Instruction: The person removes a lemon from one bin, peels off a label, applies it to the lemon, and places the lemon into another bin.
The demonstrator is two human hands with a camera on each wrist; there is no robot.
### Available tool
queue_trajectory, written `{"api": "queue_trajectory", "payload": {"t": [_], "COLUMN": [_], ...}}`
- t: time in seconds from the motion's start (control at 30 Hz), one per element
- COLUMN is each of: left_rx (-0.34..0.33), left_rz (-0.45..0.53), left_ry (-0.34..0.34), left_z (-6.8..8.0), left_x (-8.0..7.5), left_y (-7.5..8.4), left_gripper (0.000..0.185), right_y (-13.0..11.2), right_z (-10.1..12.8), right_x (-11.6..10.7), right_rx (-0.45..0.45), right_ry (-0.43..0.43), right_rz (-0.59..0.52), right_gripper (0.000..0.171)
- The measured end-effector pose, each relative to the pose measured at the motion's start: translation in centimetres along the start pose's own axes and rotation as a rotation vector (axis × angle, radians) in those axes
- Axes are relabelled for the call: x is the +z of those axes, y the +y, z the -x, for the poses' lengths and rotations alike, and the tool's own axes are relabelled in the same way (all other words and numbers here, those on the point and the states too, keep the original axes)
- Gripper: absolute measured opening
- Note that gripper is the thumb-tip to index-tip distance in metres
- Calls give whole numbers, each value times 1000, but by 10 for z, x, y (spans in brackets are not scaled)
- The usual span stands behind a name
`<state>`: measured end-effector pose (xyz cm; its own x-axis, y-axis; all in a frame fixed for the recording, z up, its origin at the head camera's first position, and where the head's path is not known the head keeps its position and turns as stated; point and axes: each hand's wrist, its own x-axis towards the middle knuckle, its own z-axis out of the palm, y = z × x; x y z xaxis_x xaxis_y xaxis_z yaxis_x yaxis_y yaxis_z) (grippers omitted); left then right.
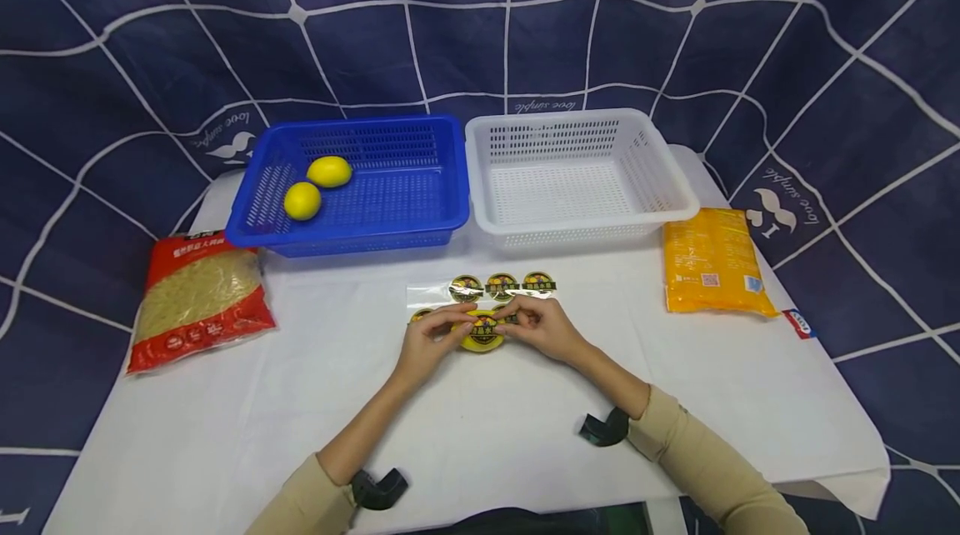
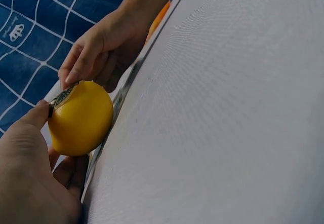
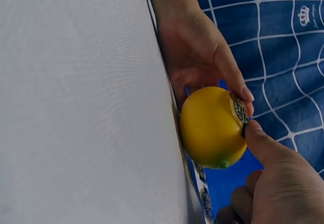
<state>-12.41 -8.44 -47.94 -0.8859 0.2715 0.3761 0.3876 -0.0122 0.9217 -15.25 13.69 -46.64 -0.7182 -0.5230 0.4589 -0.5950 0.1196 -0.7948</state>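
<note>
Head view | both hands meet on a yellow lemon resting on the table | left hand holds it steady | right hand pinches its round sticker flat | sticker sheet close behind.

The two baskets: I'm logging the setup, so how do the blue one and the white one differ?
The blue basket sits on the left and holds two lemons; the white basket sits on the right and shows nothing inside. Colour differs too. Both are slotted rectangular plastic trays, side by side at the table's far edge.
</note>
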Motion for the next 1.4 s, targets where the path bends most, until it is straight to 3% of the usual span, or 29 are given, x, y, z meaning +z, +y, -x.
{"api": "queue_trajectory", "payload": {"t": [0.13,0.4,0.53,0.67,0.77,1.1,1.4], "left_rx": [-5,19,110,192,211,241,197], "left_rz": [-5,-37,-144,-298,-358,-379,-330], "left_ry": [9,19,21,27,18,-1,-1], "left_z": [-1,-1,0,2,3,2,2], "left_x": [-1,-2,0,1,1,0,2], "left_y": [0,3,-1,-19,-32,-33,-22], "left_gripper": [11,11,24,37,43,44,44], "right_y": [0,-2,-3,-3,-2,-5,31], "right_z": [-1,-2,-2,0,1,0,8], "right_x": [0,0,0,1,1,0,6], "right_rx": [0,-131,-133,-107,-82,-108,-91], "right_ry": [16,48,44,26,4,-28,-29], "right_rz": [-8,82,102,120,119,150,219], "right_gripper": [16,21,24,29,31,32,39]}}
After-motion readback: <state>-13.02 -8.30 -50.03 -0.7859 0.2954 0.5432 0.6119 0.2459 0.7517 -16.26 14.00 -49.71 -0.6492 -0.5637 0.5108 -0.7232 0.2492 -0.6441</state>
